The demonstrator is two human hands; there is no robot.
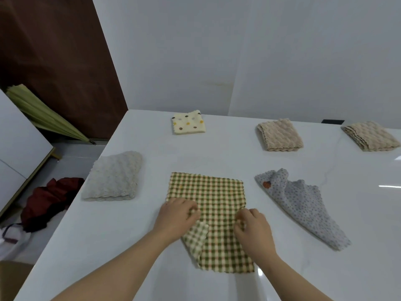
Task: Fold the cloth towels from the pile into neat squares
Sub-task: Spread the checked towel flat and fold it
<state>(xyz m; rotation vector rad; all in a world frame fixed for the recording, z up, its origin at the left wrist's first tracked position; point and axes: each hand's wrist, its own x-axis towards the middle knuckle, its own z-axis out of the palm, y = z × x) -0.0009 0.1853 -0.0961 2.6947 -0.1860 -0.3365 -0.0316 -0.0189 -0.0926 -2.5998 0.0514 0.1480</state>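
The green-checked towel (pixel 217 192) lies spread just left of the grey dotted towel (pixel 303 205). The left hand (pixel 178 216) and right hand (pixel 252 229) each pinch its fabric (soft, light, limp); the corners likely give the cleanest hold.

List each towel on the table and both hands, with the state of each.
Checked towel: lying flat, near left corner turned over.
Left hand: pinches the checked towel's left edge.
Right hand: pinches its right edge.
Grey dotted towel: unfolded, rumpled.
Pale grey towel: folded.
Cream spotted towel: folded square.
Left beige towel: folded.
Right beige towel: folded.
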